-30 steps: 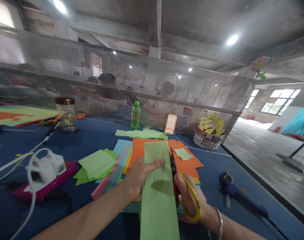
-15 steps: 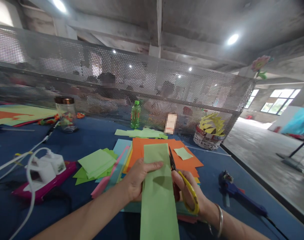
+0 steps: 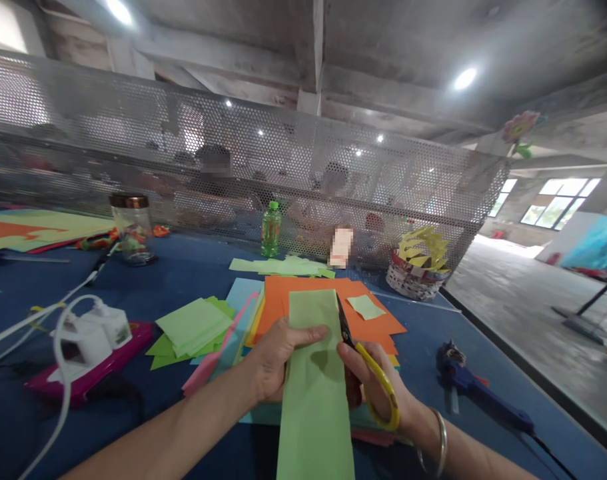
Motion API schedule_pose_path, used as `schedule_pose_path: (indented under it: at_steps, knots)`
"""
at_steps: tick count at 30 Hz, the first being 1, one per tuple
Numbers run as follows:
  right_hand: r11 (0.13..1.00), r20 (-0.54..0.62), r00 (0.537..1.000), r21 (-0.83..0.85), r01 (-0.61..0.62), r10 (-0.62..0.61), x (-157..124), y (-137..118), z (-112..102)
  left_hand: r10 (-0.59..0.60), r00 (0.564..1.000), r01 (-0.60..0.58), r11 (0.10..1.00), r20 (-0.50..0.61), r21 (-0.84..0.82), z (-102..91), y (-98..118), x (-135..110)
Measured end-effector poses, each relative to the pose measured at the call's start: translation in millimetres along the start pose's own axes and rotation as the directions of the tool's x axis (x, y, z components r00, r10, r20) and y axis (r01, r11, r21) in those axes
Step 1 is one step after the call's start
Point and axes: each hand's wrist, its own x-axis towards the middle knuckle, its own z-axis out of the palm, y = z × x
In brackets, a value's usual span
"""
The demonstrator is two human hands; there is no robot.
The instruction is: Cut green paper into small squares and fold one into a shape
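Observation:
A long strip of light green paper (image 3: 316, 400) runs from the bottom edge up over a stack of coloured sheets. My left hand (image 3: 278, 353) grips it from the left, thumb flat across its face and the fingers hidden beneath. Yellow-handled scissors (image 3: 383, 390) sit in my right hand (image 3: 378, 380), their dark blades along the strip's right edge. How far the blades are spread I cannot tell. Under the strip lies orange paper (image 3: 278, 297), with a small green paper square (image 3: 366, 307) on it, right of the blades.
Left of the stack are green paper squares (image 3: 196, 327) and a magenta power strip (image 3: 90, 373) with cables. A blue glue gun (image 3: 483, 393) lies at right. Behind stand a green bottle (image 3: 270, 230), a glass jar (image 3: 133, 230) and a woven basket (image 3: 416, 277) before a perforated screen (image 3: 283, 153).
The near end of the green strip has swung slightly to the left, and its top edge sits a touch lower. Both hands keep their hold, nearly in place.

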Motion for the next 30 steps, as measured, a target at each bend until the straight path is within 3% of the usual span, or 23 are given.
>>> schedule_pose_path:
  at_steps: [5, 17, 24, 30]
  knots:
    - [0.997, 0.013, 1.0, 0.078, -0.012, 0.011, 0.5, 1.0, -0.7, 0.035, 0.998, -0.036, 0.999, 0.045, 0.006, -2.3, -0.9, 0.3]
    - [0.972, 0.057, 0.994, 0.21, -0.108, 0.098, 6.6, 3.9, -0.1, 0.064, 0.998, -0.064, 0.997, 0.01, 0.044, -2.8, 0.3, 0.3]
    - [0.98, 0.08, 0.995, 0.185, -0.077, 0.063, 6.4, 5.9, 0.4, 0.069, 0.997, -0.07, 0.996, 0.032, 0.055, -5.9, 0.0, 0.7]
    - [0.985, 0.097, 0.994, 0.154, -0.072, 0.057, 3.8, -1.2, 5.6, 0.257, 0.965, -0.25, 0.959, -0.047, 0.132, -6.6, 12.0, 1.4]
